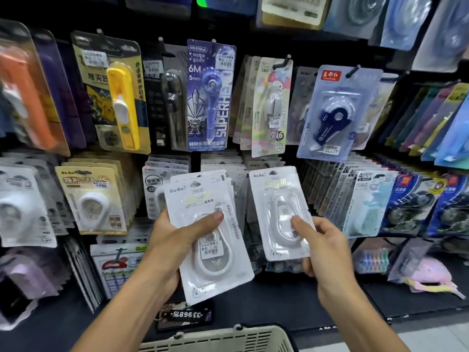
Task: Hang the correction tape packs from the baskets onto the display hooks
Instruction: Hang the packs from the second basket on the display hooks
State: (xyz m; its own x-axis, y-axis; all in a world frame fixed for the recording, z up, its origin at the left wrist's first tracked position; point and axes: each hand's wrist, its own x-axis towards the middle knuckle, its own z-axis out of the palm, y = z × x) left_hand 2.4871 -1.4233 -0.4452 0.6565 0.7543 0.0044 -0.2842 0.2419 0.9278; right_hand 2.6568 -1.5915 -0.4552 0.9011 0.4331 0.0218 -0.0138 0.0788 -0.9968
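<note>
The single pack (281, 212), pinched in the right hand (327, 247) while the left hand (172, 247) grips the stack (210, 235), should be threaded squarely by its hang hole onto a free hook.

White correction tape packs: a fanned stack (203, 224) beside a single pack (281, 214).

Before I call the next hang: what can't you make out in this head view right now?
- Basket: cut off by the bottom edge; contents unseen.
- Left hand: stack overlaps, so the pack count is unclear.
- Right hand: its fingers lie behind the single pack.
- Target hook: behind hanging packs, cannot tell which one.
- Orange pack: blurred, far left.
</note>
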